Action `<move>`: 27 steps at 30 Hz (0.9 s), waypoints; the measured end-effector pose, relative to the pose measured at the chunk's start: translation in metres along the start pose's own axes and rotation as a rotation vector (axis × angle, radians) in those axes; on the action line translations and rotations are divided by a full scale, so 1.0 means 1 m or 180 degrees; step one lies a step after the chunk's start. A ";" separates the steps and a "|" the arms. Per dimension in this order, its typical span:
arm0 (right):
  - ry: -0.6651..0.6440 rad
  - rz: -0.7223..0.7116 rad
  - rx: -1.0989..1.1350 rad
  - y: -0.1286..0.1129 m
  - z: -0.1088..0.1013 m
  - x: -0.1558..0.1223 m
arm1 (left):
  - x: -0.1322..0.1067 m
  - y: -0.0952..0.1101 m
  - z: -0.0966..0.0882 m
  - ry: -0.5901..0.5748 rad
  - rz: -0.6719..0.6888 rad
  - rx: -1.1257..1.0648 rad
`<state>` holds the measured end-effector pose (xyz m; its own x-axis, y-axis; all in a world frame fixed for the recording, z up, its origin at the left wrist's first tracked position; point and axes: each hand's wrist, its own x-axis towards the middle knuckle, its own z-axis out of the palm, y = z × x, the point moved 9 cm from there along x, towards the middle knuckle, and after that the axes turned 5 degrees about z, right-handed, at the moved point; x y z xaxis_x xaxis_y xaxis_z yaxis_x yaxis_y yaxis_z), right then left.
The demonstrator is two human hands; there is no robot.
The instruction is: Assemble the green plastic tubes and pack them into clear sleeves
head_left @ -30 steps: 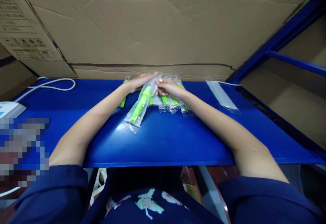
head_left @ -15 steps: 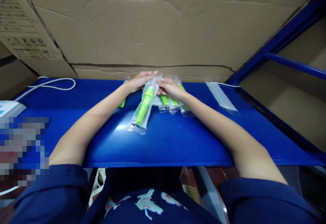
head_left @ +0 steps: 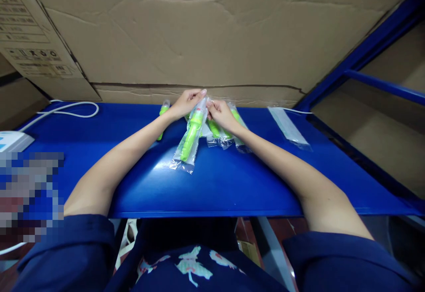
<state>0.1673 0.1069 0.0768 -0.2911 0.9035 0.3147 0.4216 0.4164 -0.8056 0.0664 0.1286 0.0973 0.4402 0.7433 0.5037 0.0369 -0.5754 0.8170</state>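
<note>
Between my hands is a clear plastic bag (head_left: 178,155) with a bright green, clear-topped tube-shaped item (head_left: 191,139) and a pale paper inside. My left hand (head_left: 188,103) is closed on the bag's upper left end. On the upper right side, my right hand (head_left: 222,114) pinches the bag's edge. The bag slants, its lower end toward me. Several more bagged green items (head_left: 215,130) lie beneath and beside my right hand. Left of the bag, partly behind my left wrist, lies another green item with a clear top (head_left: 163,109).
A flat clear packet with a pale sheet (head_left: 288,126) lies at the right on the blue table (head_left: 215,190). Cardboard (head_left: 199,31) walls off the back. At the left are a white cable (head_left: 76,111) and a white power strip (head_left: 15,141). A blue frame bar (head_left: 385,84) stands right.
The held bag has shifted slightly to the right and stands a little steeper. Both hands have moved up slightly, still at its upper end.
</note>
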 end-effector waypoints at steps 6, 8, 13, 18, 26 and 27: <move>0.0065 -0.0317 -0.0510 -0.005 -0.001 -0.003 | -0.001 -0.002 -0.008 -0.0095 0.0025 0.0311; -0.0098 -0.0423 -0.0537 -0.004 0.004 -0.004 | -0.003 -0.010 -0.011 -0.0252 -0.0155 0.0306; -0.0346 -0.0615 -0.0961 -0.003 0.013 -0.006 | -0.003 -0.028 -0.036 -0.0101 -0.0252 0.0450; -0.0484 -0.1290 -0.2343 -0.014 0.035 -0.018 | -0.006 -0.049 -0.073 0.0166 -0.0486 0.1425; -0.0562 -0.0938 -0.3035 -0.006 0.064 -0.028 | -0.017 -0.061 -0.097 0.0145 -0.0983 0.3421; -0.0524 -0.0905 -0.3101 -0.008 0.065 -0.029 | -0.018 -0.061 -0.097 0.0146 -0.1054 0.3529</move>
<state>0.1166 0.0711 0.0412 -0.5721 0.7640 0.2983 0.8112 0.5808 0.0682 -0.0310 0.1836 0.0658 0.2297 0.9122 0.3393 0.9208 -0.3166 0.2278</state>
